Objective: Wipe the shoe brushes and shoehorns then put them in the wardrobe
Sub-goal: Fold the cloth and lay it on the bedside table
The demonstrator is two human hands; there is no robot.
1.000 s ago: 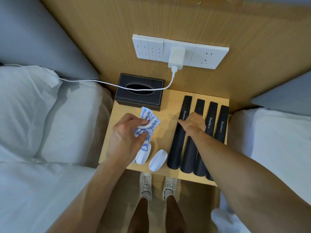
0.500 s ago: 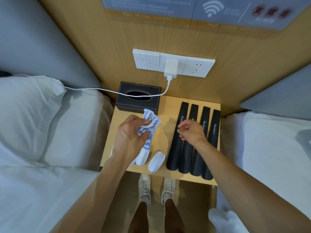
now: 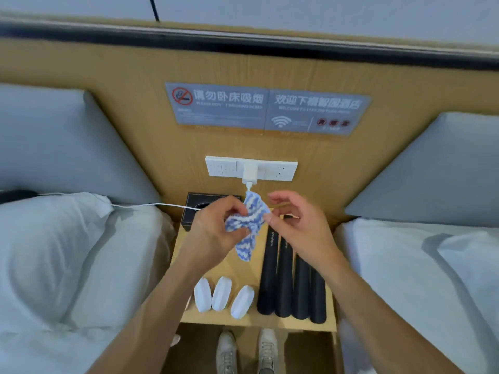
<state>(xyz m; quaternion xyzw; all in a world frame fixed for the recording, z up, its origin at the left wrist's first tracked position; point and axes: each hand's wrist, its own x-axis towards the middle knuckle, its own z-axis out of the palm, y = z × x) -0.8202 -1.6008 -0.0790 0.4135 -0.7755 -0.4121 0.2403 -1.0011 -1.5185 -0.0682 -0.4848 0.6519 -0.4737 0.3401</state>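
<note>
Fingers [image 3: 237,211] of L hand [image 3: 216,233] curled round blue-white cloth [image 3: 247,225], bunched mid-air over bench [image 3: 243,268]; R hand [image 3: 299,228] fingers half curled, thumb + forefinger at cloth's right edge, prob. pinching it, contact too small to confirm. Looks like spreading or refolding cloth to get a clean face before wiping, hence held up, clear of the items.

Near to far. Nearest: shoes [image 3: 247,349] on floor, toes just under bench front edge. On bench front-left: 3 white shoe brushes [image 3: 222,294] side by side, 2 close together, 3rd slightly apart + angled; laid flat within easy reach of L hand. Front-right: 4 black shoehorns [image 3: 291,287] in tight parallel row, wide ends toward front, narrow ends running back under R hand. None lifted; wiping not yet begun, by the look. Wardrobe not in view.

Behind hands: dark tissue box [image 3: 193,211] at back-left of bench, mostly hidden. On wall panel above: white socket strip [image 3: 216,167] w/ charger [image 3: 249,172], cable [image 3: 151,205] running left over pillow [image 3: 67,238]. Above that, grey notice signs [image 3: 267,110].
</note>
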